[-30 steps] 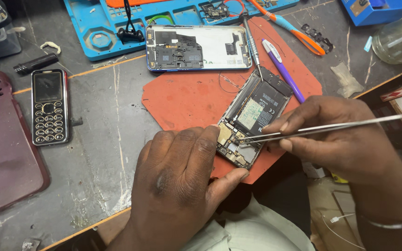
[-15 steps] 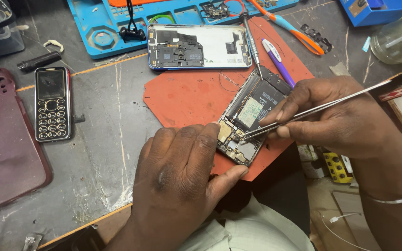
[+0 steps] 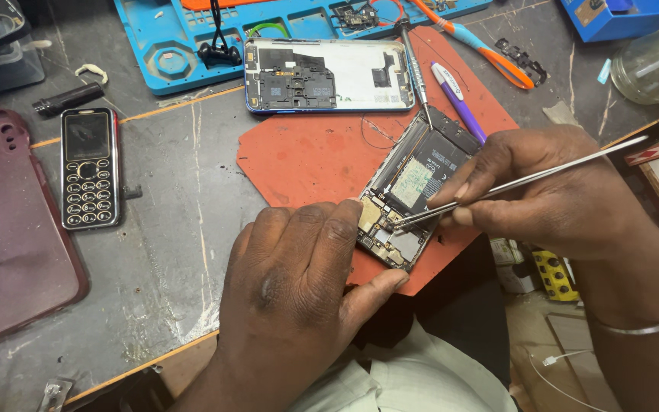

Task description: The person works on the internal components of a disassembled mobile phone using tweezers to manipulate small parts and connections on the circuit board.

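With the left hand (image 3: 299,297) pinning the opened smartphone (image 3: 409,191) on the red mat (image 3: 306,156) at the worktop's near edge, the right hand (image 3: 566,191) pinches metal tweezers (image 3: 512,185) whose tips could slip and gouge the exposed board.

Bare hands; thin silver bangle (image 3: 644,329) on right wrist; pale shirt (image 3: 413,381) below.

Head view, single camera: looks steeply down from above and close in. Bench (image 3: 154,229) fills the frame; both hands enter from the bottom edge, the red mat (image 3: 306,160) at centre, the blue tray (image 3: 162,30) along the top edge.
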